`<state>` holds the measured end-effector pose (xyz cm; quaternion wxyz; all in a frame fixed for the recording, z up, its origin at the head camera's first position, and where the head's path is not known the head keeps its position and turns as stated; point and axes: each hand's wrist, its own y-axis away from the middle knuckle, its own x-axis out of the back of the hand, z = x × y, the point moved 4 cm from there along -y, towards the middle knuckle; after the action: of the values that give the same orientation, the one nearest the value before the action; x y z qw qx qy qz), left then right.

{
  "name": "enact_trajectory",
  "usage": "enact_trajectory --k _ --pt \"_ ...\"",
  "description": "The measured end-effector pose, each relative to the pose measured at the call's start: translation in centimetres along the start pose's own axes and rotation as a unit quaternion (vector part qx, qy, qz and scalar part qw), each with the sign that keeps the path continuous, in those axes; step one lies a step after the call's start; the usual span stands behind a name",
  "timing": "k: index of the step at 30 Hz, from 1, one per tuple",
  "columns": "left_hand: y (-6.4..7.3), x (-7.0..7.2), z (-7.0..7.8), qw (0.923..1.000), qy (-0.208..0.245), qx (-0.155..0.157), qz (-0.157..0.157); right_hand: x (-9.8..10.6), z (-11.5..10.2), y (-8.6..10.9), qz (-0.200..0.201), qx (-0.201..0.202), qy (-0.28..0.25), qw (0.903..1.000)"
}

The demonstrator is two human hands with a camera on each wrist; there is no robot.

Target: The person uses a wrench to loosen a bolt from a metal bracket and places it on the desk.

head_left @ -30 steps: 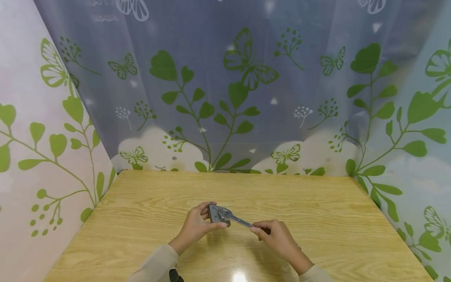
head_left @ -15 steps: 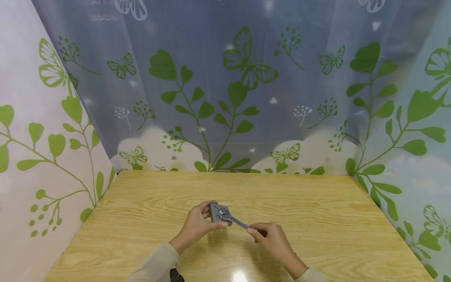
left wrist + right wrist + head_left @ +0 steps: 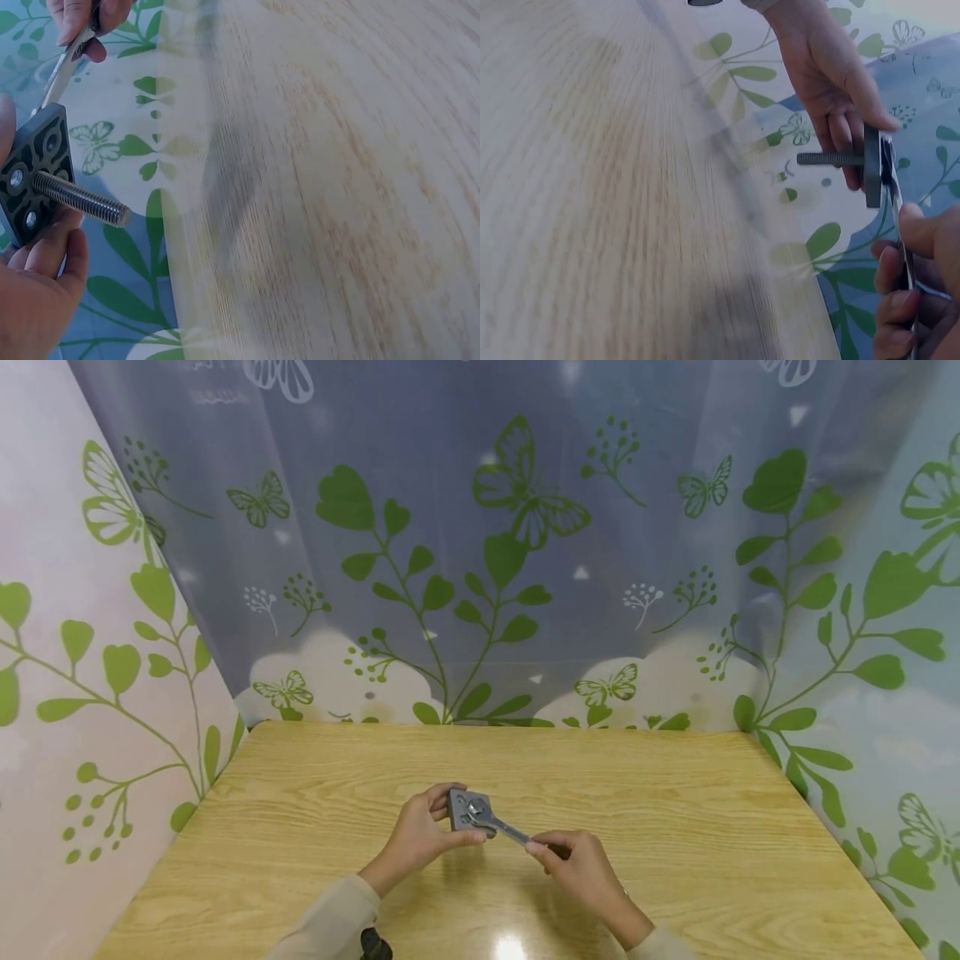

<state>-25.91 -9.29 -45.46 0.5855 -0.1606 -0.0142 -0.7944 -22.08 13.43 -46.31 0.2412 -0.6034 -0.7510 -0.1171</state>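
Near the middle of the table in the head view, my left hand (image 3: 416, 839) grips a grey square plate (image 3: 456, 811) by its edges, thumb below and fingers behind. A threaded bolt (image 3: 82, 199) runs through the plate and sticks out of its ribbed back, seen from both wrists. My right hand (image 3: 587, 870) holds a wrench (image 3: 512, 832) by its handle, between thumb and curled fingers. The wrench's ring end sits around the bolt head (image 3: 476, 807) on the plate's front. Plate and wrench are held up above the table.
The wooden table (image 3: 337, 768) spans the space beneath both hands. A blue curtain (image 3: 450, 443) with green leaves and butterflies hangs behind it, and similar printed sheets stand at left and right. A black object (image 3: 373, 945) shows by the left sleeve.
My right hand has shifted slightly left and the wrench handle has come to slope down a little more steeply. The plate has tipped so that more of its front shows; both grips stay.
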Motion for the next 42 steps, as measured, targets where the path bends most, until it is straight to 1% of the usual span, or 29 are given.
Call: enact_trajectory --k 5,7,11,13,15,17,21,25,27,31,34,37,42 --pt "0.0 0.2 0.2 0.9998 0.008 -0.006 -0.015 0.7 0.8 -1.2 -0.023 0.018 -0.003 0.9996" --pt "0.0 0.2 0.3 0.9996 0.013 -0.005 -0.025 1.2 1.1 -2.0 -0.032 0.024 0.005 0.9992" --pt "-0.1 0.1 0.6 0.998 0.031 -0.009 -0.055 2.2 1.6 -3.8 -0.06 0.047 0.026 0.9967" --pt "-0.2 0.0 0.8 0.9966 0.036 -0.015 -0.072 2.9 1.5 -4.8 -0.084 0.066 0.036 0.9937" --pt "-0.2 -0.2 1.0 0.9951 0.036 -0.023 -0.089 3.6 1.1 -5.9 -0.114 0.086 0.045 0.9887" --pt "-0.3 -0.5 1.2 0.9935 0.032 -0.029 -0.106 4.4 0.4 -6.9 -0.146 0.11 0.058 0.9814" --pt "-0.3 -1.2 1.6 0.9894 0.026 -0.031 -0.14 5.8 -1.4 -8.8 -0.209 0.154 0.09 0.9615" --pt "-0.3 -1.6 1.8 0.9856 0.026 -0.032 -0.164 6.5 -3.4 -10.2 -0.255 0.179 0.112 0.9437" --pt "-0.3 -1.7 2.0 0.9841 0.029 -0.038 -0.171 6.5 -4.4 -10.7 -0.271 0.18 0.116 0.9383" --pt "-0.2 -1.8 2.1 0.9797 0.034 -0.054 -0.19 6.3 -5.8 -11.2 -0.291 0.184 0.135 0.9292" --pt "-0.2 -1.8 2.2 0.9765 0.04 -0.06 -0.203 6.1 -6.5 -11.4 -0.297 0.181 0.146 0.926" --pt "-0.1 -1.8 2.2 0.9747 0.049 -0.062 -0.209 6.0 -6.7 -11.5 -0.301 0.173 0.152 0.9255" --pt "-0.1 -1.8 2.1 0.9742 0.047 -0.063 -0.211 6.1 -6.6 -11.6 -0.305 0.153 0.174 0.9237"
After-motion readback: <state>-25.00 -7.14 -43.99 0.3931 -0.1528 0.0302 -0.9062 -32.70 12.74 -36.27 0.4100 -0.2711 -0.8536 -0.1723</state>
